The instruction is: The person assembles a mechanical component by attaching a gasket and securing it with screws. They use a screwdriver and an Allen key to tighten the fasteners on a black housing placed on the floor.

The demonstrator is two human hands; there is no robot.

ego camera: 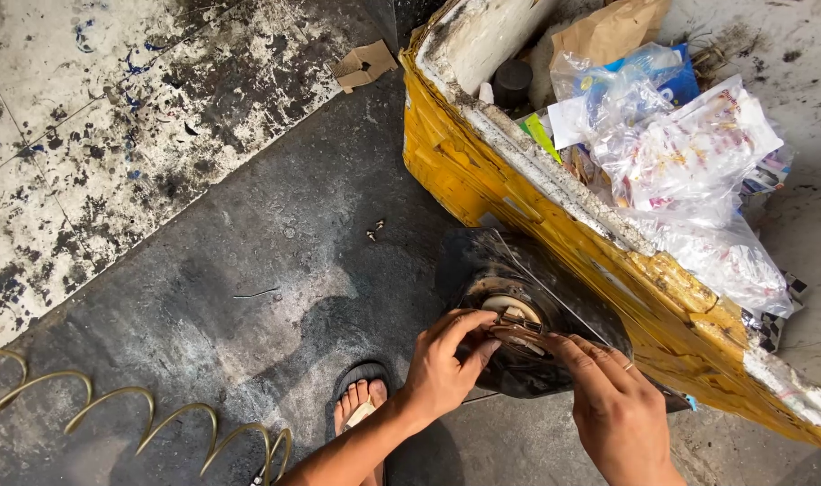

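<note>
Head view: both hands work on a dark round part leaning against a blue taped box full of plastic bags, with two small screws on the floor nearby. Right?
Not quite. The head view shows the box is yellow, not blue. The rest holds: the left hand and right hand both work on the dark round part against the box, plastic bags fill it, and two small screws lie on the floor.
</note>
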